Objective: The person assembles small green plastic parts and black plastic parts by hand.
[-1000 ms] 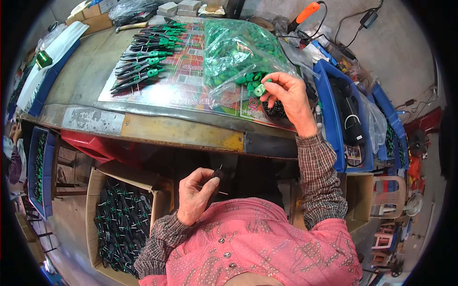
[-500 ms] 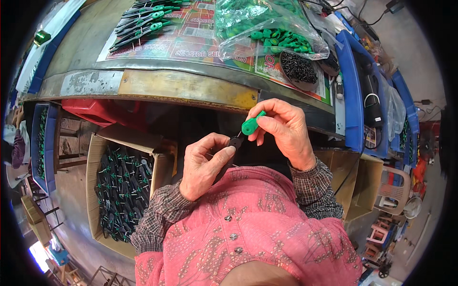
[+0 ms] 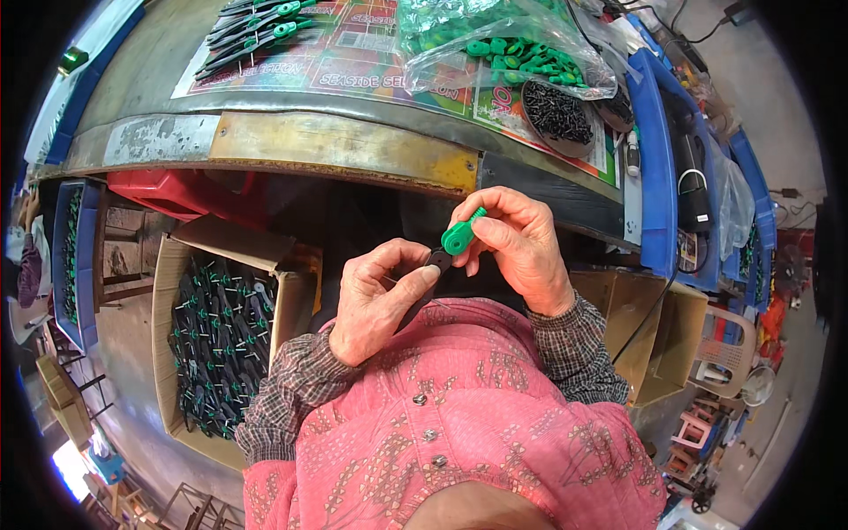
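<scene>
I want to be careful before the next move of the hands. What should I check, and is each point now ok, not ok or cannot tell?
1. Green piece held by right hand: ok.
2. Black piece held by left hand: ok.
3. Both pieces properly joined: cannot tell; their ends look close, contact is unclear.
4. Table under the hands, to catch drops: not ok; they are in front of its edge.
5. Loose green pieces in view on the table: ok.
</scene>
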### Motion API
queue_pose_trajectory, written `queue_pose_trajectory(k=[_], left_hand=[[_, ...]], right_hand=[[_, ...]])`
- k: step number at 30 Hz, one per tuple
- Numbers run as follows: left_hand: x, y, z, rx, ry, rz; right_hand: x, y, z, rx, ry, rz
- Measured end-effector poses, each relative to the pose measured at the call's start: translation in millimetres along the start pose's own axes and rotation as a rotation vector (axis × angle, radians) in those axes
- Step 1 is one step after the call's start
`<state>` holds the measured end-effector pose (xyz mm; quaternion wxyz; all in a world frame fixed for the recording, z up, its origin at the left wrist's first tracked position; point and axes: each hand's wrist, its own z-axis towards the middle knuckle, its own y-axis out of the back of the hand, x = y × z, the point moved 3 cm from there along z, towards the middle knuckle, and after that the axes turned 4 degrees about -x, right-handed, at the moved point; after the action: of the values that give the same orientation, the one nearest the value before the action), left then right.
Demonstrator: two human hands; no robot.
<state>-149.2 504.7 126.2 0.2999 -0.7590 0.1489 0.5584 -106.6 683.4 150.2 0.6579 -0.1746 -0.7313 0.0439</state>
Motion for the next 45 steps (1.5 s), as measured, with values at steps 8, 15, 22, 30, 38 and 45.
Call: queue_pose_trajectory(k=[8, 15, 22, 30, 38, 45], left_hand=[[8.1, 0.9, -2.8, 0.007, -0.004, 0.015], [9.7, 0.2, -2.6, -0.016, -0.184, 0.201], [7.7, -1.9, -3.5, -0.060, -0.320, 0.384], [8.2, -1.7, -1.9, -0.069, -0.329, 0.405], [4.8, -2.5, -3.3, -0.108, -0.535, 0.594], [12.4, -0.6, -0.9, -0.042, -0.301, 0.336]], right_hand=[[-6.1, 3.9, -0.3, 0.042, -0.012, 0.015], [-9.5, 8.1, -1.1, 0.073, 0.005, -0.028], [-12.6, 11.2, -1.7, 0.085, -0.030, 0.021], [-19.1, 8.9, -5.5, 0.129, -0.011, -0.081], [-15.7, 7.7, -5.0, 0.190, 0.089, -0.196], [-15.0, 0.9, -5.8, 0.108, 0.022, -0.166]])
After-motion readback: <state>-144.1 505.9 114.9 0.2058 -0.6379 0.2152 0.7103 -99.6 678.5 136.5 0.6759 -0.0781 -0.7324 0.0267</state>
